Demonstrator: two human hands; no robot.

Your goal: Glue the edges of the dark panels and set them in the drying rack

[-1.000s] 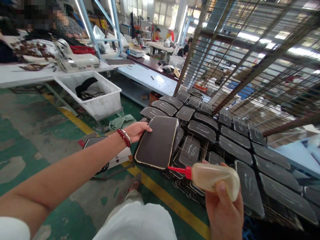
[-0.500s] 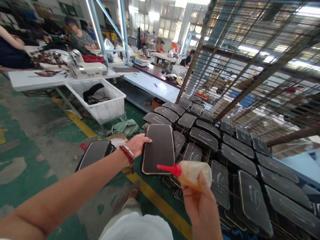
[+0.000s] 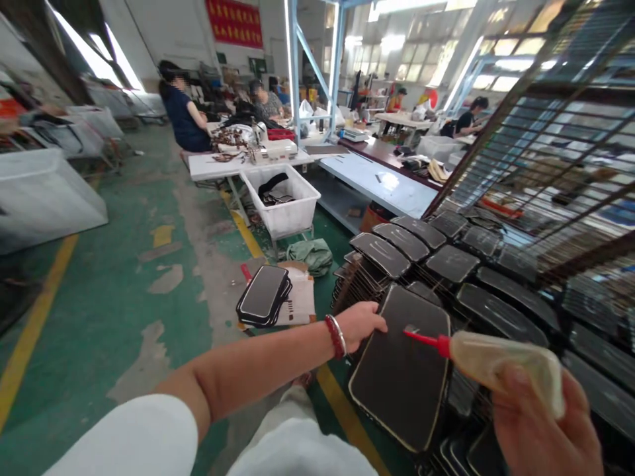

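My left hand (image 3: pixel 360 325) grips the left edge of a dark rounded rectangular panel (image 3: pixel 401 380) with a pale rim, thumb on its upper face. My right hand (image 3: pixel 546 423) is wrapped round a translucent squeeze bottle (image 3: pixel 489 357) of yellowish liquid. Its long red nozzle points left, with the tip over the upper part of the panel. A small shiny streak shows at that tip; whether the tip touches the surface I cannot tell. Beside and beyond the held panel, many similar panels (image 3: pixel 501 311) lie in rows on wire racks, several marked with glossy curved lines.
A small pile of dark panels (image 3: pixel 262 294) lies on cardboard at the left. Behind it are a green cloth bundle (image 3: pixel 310 256) and a white bin (image 3: pixel 288 215). A raised wire rack (image 3: pixel 585 145) leans at the right. Co-workers sit near a sewing table (image 3: pixel 218 166).
The view has swung left, bringing more floor and another seated person into sight. The red nozzle has moved from the panel's lower edge to its upper part, where a shiny streak now shows.
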